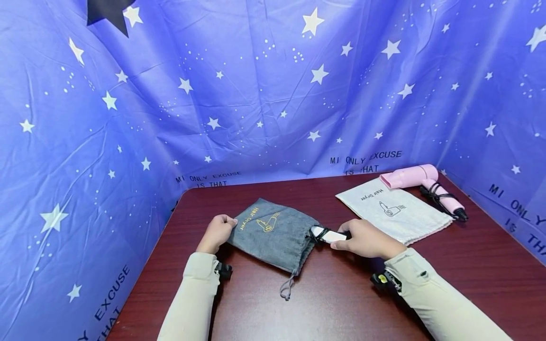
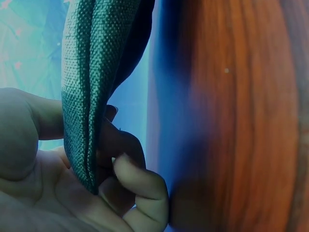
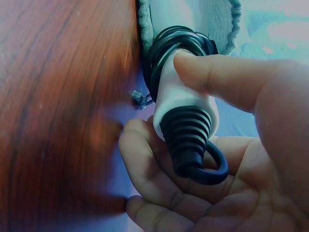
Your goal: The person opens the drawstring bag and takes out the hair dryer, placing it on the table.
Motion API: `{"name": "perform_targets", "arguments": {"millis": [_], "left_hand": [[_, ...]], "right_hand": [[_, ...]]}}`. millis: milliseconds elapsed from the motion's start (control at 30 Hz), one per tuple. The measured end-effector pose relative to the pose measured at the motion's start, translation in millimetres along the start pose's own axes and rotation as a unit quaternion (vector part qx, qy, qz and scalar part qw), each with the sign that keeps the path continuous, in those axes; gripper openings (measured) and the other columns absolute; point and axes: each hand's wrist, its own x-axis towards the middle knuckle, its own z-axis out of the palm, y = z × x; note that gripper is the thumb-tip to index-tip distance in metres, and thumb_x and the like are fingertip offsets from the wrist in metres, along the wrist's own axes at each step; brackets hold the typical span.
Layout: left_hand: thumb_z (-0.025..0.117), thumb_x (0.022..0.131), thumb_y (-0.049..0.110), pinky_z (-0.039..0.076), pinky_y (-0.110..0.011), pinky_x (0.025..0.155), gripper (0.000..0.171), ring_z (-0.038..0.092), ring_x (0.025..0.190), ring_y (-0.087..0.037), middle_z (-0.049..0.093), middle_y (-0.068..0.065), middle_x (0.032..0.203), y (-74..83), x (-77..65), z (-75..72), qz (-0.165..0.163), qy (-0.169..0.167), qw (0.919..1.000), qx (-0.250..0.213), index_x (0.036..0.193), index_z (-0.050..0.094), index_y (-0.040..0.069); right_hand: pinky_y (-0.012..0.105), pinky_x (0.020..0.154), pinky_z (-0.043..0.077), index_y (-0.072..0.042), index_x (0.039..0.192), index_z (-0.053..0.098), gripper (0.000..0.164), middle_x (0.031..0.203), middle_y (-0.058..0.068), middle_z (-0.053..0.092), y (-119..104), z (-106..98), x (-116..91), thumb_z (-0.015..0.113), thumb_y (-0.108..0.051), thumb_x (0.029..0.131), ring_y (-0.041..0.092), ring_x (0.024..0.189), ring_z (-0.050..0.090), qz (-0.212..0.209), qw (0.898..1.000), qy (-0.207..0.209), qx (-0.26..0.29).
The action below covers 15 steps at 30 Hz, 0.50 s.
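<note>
A grey drawstring bag [image 1: 264,237] printed with a yellow hair dryer lies slanted over the table's middle. My left hand [image 1: 218,233] pinches its closed bottom edge between thumb and fingers; the left wrist view shows the folded grey cloth [image 2: 91,96] in that grip. At the bag's mouth, my right hand [image 1: 368,239] holds the white handle of a hair dryer [image 1: 330,234] whose head is hidden inside the bag. In the right wrist view the thumb presses on the white handle [image 3: 181,89], beside a black cord [image 3: 178,41] wound around it.
To the right lies a white drawstring bag [image 1: 394,218] with a hair dryer print. A pink hair dryer [image 1: 445,199], its black cord wrapped round the handle, rests partly on that bag. Blue star-printed curtains [image 1: 256,94] enclose the dark red table [image 1: 273,312] at back and sides.
</note>
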Motion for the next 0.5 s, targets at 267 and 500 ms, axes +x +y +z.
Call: {"name": "perform_targets", "arguments": {"millis": [267, 500], "left_hand": [[0.062, 0.099, 0.017, 0.042, -0.031, 0.068, 0.02, 0.052, 0.082, -0.022, 0.055, -0.007, 0.086, -0.8, 0.6, -2.9, -0.007, -0.001, 1.0, -0.006, 0.085, 0.063, 0.003], [0.061, 0.099, 0.017, 0.042, -0.03, 0.065, 0.019, 0.052, 0.079, -0.02, 0.055, -0.006, 0.086, -2.8, -0.8, -5.9, -0.016, 0.0, 0.9999, -0.007, 0.088, 0.063, 0.002]], "right_hand": [[0.027, 0.058, 0.045, -0.02, 0.083, 0.069, 0.025, 0.057, -0.009, 0.059, 0.3, -1.5, -1.6, 0.079, -0.042, 0.088, 0.008, 0.052, 0.057, -0.004, 1.0, -0.013, 0.005], [0.026, 0.058, 0.044, -0.022, 0.079, 0.069, 0.023, 0.058, -0.011, 0.055, 0.8, -4.7, -0.3, 0.081, -0.039, 0.087, 0.008, 0.056, 0.054, -0.011, 1.0, -0.016, -0.01]]}}
